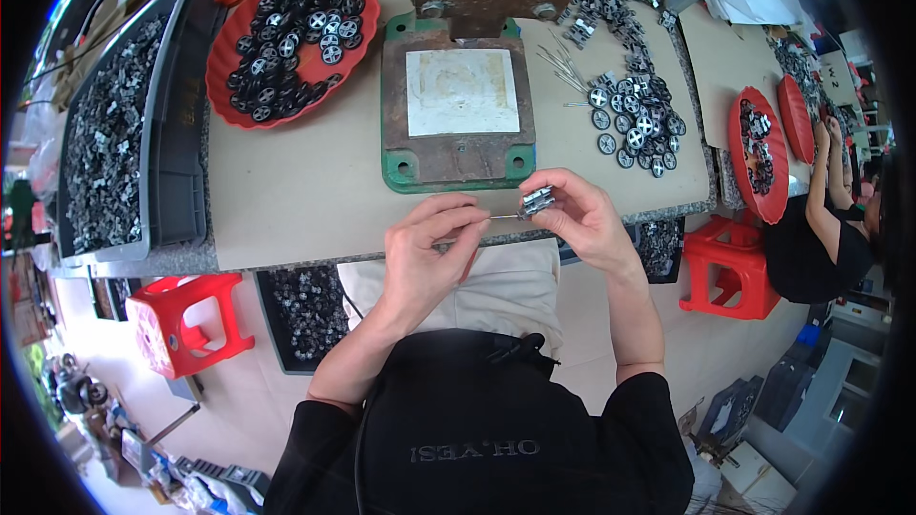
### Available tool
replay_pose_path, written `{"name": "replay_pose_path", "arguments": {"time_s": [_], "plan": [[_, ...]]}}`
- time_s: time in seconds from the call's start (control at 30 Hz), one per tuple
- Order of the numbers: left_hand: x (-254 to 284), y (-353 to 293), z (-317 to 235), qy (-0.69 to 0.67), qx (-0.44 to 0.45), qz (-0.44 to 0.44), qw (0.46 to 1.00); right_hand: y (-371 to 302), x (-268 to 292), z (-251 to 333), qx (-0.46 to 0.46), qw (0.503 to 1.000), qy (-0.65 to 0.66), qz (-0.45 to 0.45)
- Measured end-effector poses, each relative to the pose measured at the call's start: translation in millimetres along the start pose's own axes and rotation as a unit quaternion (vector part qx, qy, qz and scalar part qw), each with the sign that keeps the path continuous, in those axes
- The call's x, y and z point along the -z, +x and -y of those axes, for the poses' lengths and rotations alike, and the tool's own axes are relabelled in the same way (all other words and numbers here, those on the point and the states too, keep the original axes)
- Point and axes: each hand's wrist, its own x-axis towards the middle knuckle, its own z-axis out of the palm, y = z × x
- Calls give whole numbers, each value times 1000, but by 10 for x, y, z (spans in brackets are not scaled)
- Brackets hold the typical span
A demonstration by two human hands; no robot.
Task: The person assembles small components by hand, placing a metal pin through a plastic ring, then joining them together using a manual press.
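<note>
My left hand [431, 250] is closed in a pinch on a thin metal rod [503, 217] that points right. A bit of red [468, 265] shows under its fingers; I cannot make out whether it belongs to the rod. My right hand [584, 224] grips a small silver and black part [537, 200] between thumb and fingers. The rod's tip reaches the part's left side; whether it goes in is too small to tell. Both hands are over the table's near edge, just in front of a green-edged metal press base [458, 157] with a white pad [462, 92].
Black and silver toy wheels fill a red scalloped dish [215, 86] and lie in a pile [634, 122] at right, beside thin loose rods [566, 67]. A grey crate [176, 172] of small parts stands left. Red stools [730, 262] flank me. Another person [821, 238] works far right.
</note>
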Motion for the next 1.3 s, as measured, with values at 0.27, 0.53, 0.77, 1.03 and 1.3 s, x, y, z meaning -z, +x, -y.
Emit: {"name": "replay_pose_path", "arguments": {"time_s": [0.27,0.53,0.77,1.03,1.3], "plan": [[54,-3,20,45,-8,-3,999,60,-127,-7,15,999,-45,-18],[55,-20,-6,94,-21,-23,995,15,-252,170,48,962,-261,-57],[69,-16,23,47,13,10,999,57,-245,56,177,930,-319,-35],[153,31,46,-125,173,82,974,-5,-258,-33,117,960,-251,-48],[64,-16,-4,-19,66,9,998,2,-354,35,5,976,-200,-86]]}}
